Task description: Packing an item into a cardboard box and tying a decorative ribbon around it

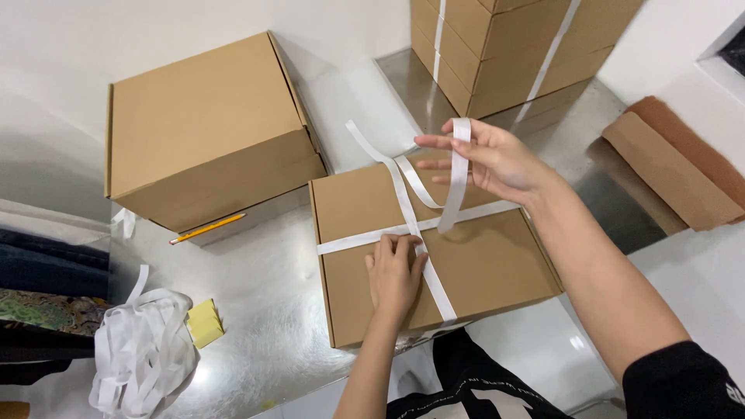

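Strap [409,226] already crosses the box [481,268] under the flat, pinning left hand [394,273]; right hand [497,159], above, pinches its untied end.

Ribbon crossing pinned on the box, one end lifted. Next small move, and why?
Probably bring the right hand down to tuck its lifted white flat ribbon end under the crossing. The left hand already pins the crossing on the flat brown cardboard box, and the other ribbon end lies loose toward the back, so a knot looks unfinished.
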